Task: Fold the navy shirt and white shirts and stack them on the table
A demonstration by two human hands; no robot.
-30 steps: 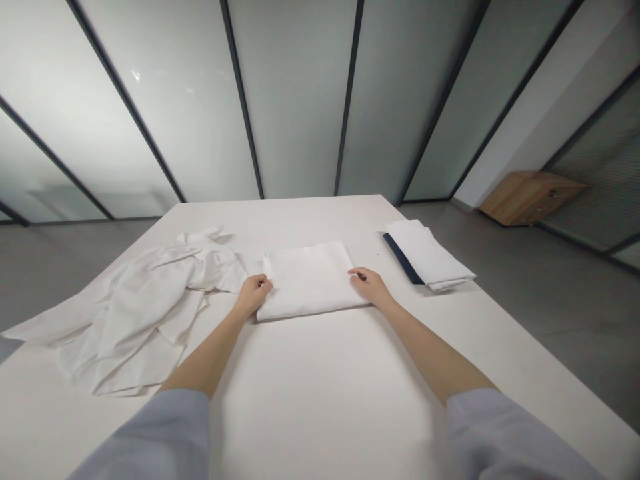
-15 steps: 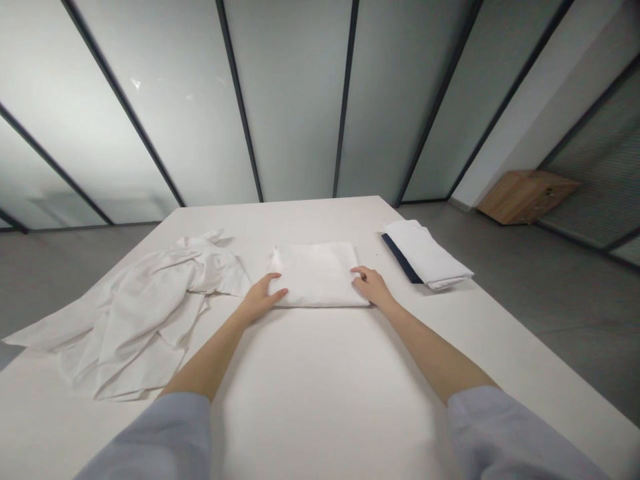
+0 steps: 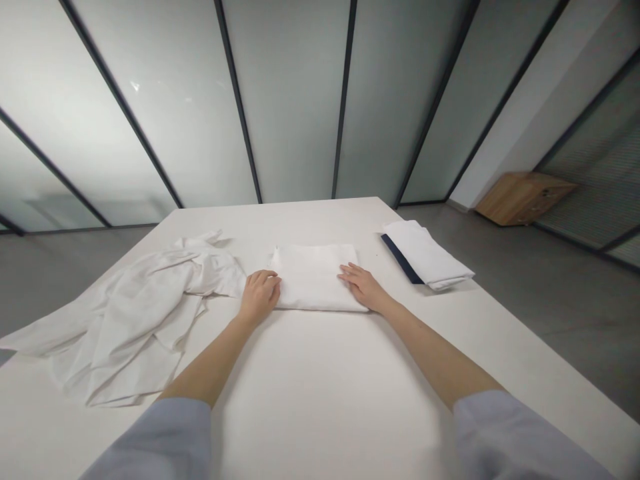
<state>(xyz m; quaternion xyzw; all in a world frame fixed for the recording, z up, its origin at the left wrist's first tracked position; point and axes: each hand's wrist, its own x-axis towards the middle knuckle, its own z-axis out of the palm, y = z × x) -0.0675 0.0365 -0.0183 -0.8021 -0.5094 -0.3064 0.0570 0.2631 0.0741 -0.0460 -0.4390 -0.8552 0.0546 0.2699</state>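
A folded white cloth [image 3: 315, 275] lies flat in the middle of the table. My left hand [image 3: 260, 297] rests at its left edge with the fingers curled over the cloth; whether they pinch it is hard to tell. My right hand [image 3: 362, 287] lies on the cloth's right part, fingers flat and spread a little. To the left of my left hand, a crumpled white garment [image 3: 135, 320] sprawls over the table's left side, its folds almost touching the folded cloth.
A folded white cloth with a navy band [image 3: 425, 255] lies at the right, near the far edge of the white table [image 3: 320, 380]. Frosted glass panels [image 3: 290, 100] stand beyond it. A low wooden cabinet [image 3: 523, 198] stands on the grey floor at the far right.
Both hands have slid inward across the cloth, and the left fingers have curled. The cloth now lies squarer, its left end further right than one second ago.
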